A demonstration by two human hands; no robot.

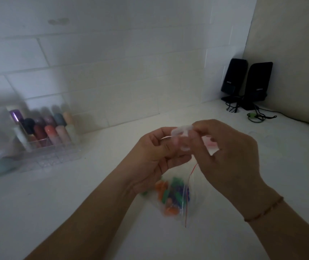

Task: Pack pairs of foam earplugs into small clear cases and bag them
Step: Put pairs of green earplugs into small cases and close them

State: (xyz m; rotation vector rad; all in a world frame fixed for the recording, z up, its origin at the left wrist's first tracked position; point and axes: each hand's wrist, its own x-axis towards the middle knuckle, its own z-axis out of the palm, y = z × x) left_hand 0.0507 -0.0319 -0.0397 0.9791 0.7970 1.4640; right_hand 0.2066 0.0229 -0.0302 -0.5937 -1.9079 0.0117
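Note:
A small clear case is held up between both hands above the white counter. My left hand curls under it from the left, and my right hand pinches its top right edge with fingertips. Below my hands lies a clear zip bag with a red seal line, holding several orange, green and blue foam earplugs. Motion blur hides whether anything is inside the case, and I cannot tell whether my left hand also holds the bag's top.
A clear organiser with several coloured tubes stands at the left against the tiled wall. Two black speakers with cables stand in the far right corner. A faint clear item lies on the counter to the right.

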